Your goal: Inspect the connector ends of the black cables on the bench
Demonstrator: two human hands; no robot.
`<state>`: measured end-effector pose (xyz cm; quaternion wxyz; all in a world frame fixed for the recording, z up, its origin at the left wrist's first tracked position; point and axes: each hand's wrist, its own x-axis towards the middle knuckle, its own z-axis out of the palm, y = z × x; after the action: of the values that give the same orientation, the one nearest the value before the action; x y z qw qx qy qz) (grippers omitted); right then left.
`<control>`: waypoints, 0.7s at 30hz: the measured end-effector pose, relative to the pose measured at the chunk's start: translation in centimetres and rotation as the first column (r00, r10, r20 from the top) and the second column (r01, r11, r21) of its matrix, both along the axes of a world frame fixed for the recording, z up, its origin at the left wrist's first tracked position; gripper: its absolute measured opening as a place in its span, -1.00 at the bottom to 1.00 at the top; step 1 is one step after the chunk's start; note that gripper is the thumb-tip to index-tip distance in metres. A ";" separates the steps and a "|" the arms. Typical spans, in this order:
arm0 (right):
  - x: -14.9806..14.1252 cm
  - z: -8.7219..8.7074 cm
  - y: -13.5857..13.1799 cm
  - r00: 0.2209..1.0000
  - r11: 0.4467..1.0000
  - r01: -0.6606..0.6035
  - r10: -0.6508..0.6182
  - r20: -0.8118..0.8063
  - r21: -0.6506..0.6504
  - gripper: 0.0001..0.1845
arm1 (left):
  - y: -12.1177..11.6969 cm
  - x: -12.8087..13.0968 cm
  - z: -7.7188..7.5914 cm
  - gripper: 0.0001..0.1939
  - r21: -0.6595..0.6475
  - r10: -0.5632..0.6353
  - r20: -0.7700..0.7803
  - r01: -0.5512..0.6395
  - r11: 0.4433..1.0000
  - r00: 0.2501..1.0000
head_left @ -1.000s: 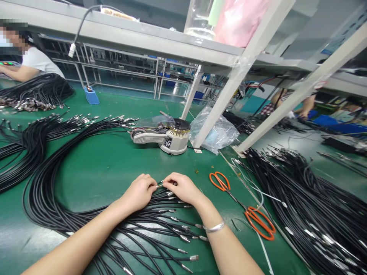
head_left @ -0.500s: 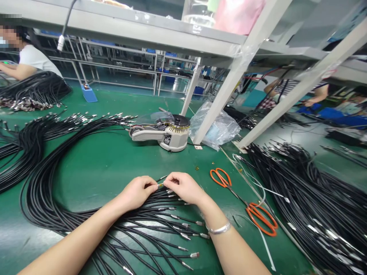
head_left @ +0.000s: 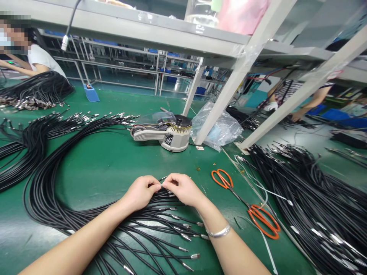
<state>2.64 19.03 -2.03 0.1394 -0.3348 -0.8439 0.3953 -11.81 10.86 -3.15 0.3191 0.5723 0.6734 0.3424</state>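
My left hand (head_left: 143, 193) is closed in a pinch on the end of a black cable, over a bundle of black cables (head_left: 54, 183) that curves across the green table. My right hand (head_left: 182, 189) pinches the same cable end from the other side, its fingertips almost touching those of the left. A small silvery bit shows between the fingertips; the rest of the end is hidden by the fingers. Below the hands, several loose cable ends with metal connectors (head_left: 186, 237) fan out to the right.
A grey tape dispenser (head_left: 174, 137) stands behind the hands. Two orange-handled scissors (head_left: 222, 178) lie to the right, near white cable ties (head_left: 269, 252) and another cable pile (head_left: 309, 198). Shelf posts (head_left: 220, 95) and a clear plastic bag (head_left: 226, 126) are behind. Co-workers sit left and right.
My hands have drawn closer together, so the yellowish piece on the cable end that showed between them is now covered. The view has shifted slightly.
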 end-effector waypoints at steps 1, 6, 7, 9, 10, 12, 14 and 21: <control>-0.1 0.0 -0.1 1.000 1.000 0.002 -0.002 0.001 0.005 -0.84 | 0.0 0.1 -0.1 -0.78 0.010 0.008 -0.013 -0.008 1.000 1.000; 0.3 0.1 0.3 0.999 0.999 -0.025 0.024 0.035 0.022 -0.85 | -0.4 0.4 0.0 -0.76 0.048 -0.024 -0.077 0.028 0.998 0.997; 0.6 0.2 0.7 0.998 0.999 -0.042 0.041 0.043 0.022 -0.84 | -0.5 0.4 0.1 -0.75 0.051 -0.057 -0.101 0.062 0.997 0.993; 1.3 0.2 1.8 0.998 0.998 -0.052 0.050 0.050 0.042 -0.81 | -0.7 0.2 0.4 -0.74 0.060 -0.116 -0.181 0.129 0.990 0.977; 1.5 0.1 2.3 0.998 0.997 -0.039 0.036 0.047 0.066 -0.80 | -0.7 0.0 0.6 -0.73 0.063 -0.130 -0.232 0.149 0.987 0.964; 1.6 -0.4 3.4 0.999 0.991 0.001 -0.006 0.034 0.134 -0.80 | -0.4 -0.4 0.8 -0.70 0.062 -0.124 -0.336 0.153 0.986 0.934; 1.3 -1.1 4.0 0.999 0.980 0.017 -0.023 0.029 0.197 -0.83 | 0.3 -0.6 0.8 -0.70 0.055 -0.107 -0.402 0.141 0.989 0.909; 0.3 -1.9 3.6 0.998 0.975 0.027 -0.039 0.051 0.222 -0.90 | 2.9 0.0 -0.5 -0.74 0.045 -0.123 -0.411 0.154 0.987 0.903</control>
<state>2.99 22.63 -3.90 0.1589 -0.3421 -0.8804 0.2874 -11.78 13.79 -3.61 0.1734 0.6891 0.6691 0.2176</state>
